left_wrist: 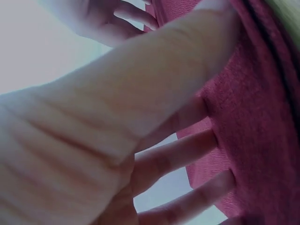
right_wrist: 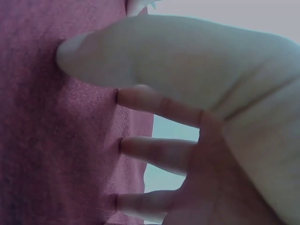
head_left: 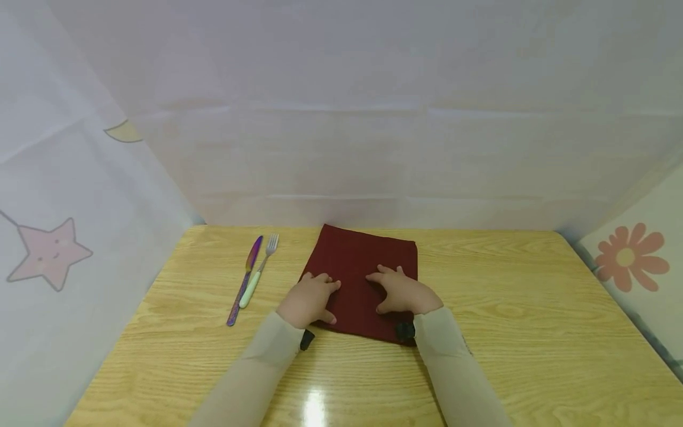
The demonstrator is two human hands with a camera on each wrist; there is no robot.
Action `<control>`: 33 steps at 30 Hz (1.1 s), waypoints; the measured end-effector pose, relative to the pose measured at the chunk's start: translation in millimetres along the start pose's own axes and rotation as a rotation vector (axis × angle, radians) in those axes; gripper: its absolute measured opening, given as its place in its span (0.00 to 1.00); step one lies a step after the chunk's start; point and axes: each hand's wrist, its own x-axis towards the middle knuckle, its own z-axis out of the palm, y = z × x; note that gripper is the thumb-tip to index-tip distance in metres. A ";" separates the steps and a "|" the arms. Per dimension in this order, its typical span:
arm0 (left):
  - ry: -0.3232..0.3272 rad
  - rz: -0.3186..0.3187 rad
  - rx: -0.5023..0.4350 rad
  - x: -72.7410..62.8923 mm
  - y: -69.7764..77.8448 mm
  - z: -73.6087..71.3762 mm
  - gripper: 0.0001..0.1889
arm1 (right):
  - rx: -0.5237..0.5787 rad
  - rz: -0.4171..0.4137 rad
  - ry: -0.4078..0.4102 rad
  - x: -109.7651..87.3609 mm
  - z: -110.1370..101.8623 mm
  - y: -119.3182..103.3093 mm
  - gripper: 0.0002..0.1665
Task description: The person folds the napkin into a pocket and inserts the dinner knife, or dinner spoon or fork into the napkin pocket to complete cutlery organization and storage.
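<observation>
A dark red cloth napkin [head_left: 352, 261], folded to a rough square, lies flat on the wooden table. My left hand [head_left: 309, 298] rests on its left side with the fingers spread. In the left wrist view the thumb [left_wrist: 206, 42] touches the cloth [left_wrist: 262, 117] near its layered edge, and the fingertips press on it farther in. On the right half of the napkin rests my right hand [head_left: 407, 295], thumb and fingers apart. Its fingertips [right_wrist: 126, 145] touch the red fabric [right_wrist: 47, 140] in the right wrist view. Neither hand grips the cloth.
Left of the napkin lie a knife [head_left: 246, 281] with a purple iridescent finish and a fork [head_left: 258, 276] with a pale green handle, side by side. The wooden table [head_left: 533, 296] meets a pale curtain [head_left: 373, 148] at the back and both sides.
</observation>
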 end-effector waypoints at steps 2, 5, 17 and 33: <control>0.012 0.016 -0.010 0.5 -2.9 2.1 0.39 | 0.006 -0.016 0.004 1.2 0.1 1.9 0.41; 0.004 0.051 -0.051 1.8 -8.1 4.3 0.38 | 0.013 -0.042 0.008 3.0 0.2 5.0 0.40; -0.010 0.045 -0.032 2.9 3.6 5.4 0.42 | 0.065 -0.086 0.015 8.3 -6.1 20.3 0.39; -0.035 0.062 -0.160 12.5 -10.9 1.7 0.40 | 0.134 -0.069 0.039 18.9 -9.3 30.0 0.40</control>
